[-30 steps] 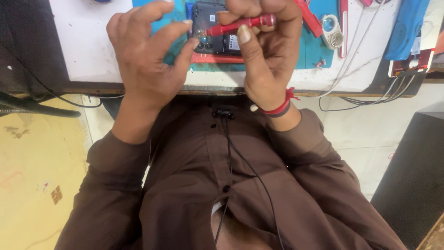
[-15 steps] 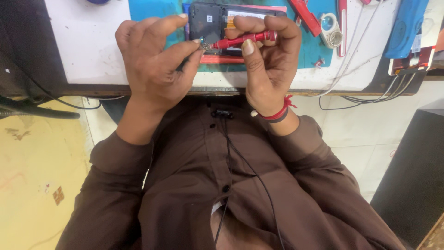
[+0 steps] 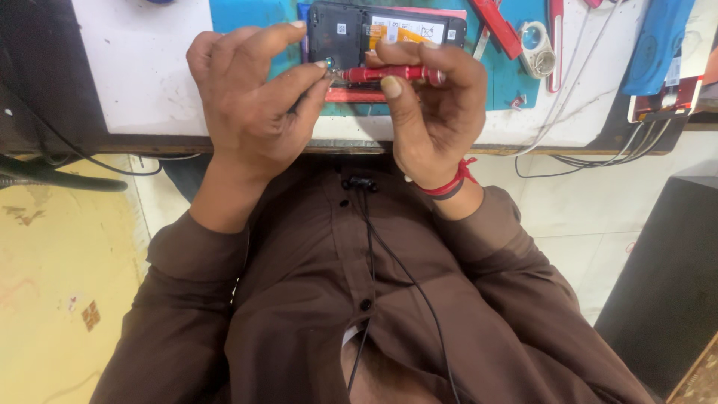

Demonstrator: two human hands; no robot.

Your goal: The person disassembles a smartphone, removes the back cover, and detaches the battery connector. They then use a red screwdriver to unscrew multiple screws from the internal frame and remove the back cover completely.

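Right hand gripping red screwdriver; left hand pinching its tip (over opened phone, teal mat).

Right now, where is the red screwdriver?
The red screwdriver lies sideways in the right hand, its tip meeting the left hand fingertips, above the opened phone on the blue mat.

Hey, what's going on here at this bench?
A person in a brown shirt sits at a white workbench with an opened phone, back cover off, lying on a blue mat. The right hand holds a red screwdriver sideways, its tip pointing toward the left hand, whose fingertips pinch at the tip, possibly on a tiny screw, too small to tell. Red tools and cables lie to the right.
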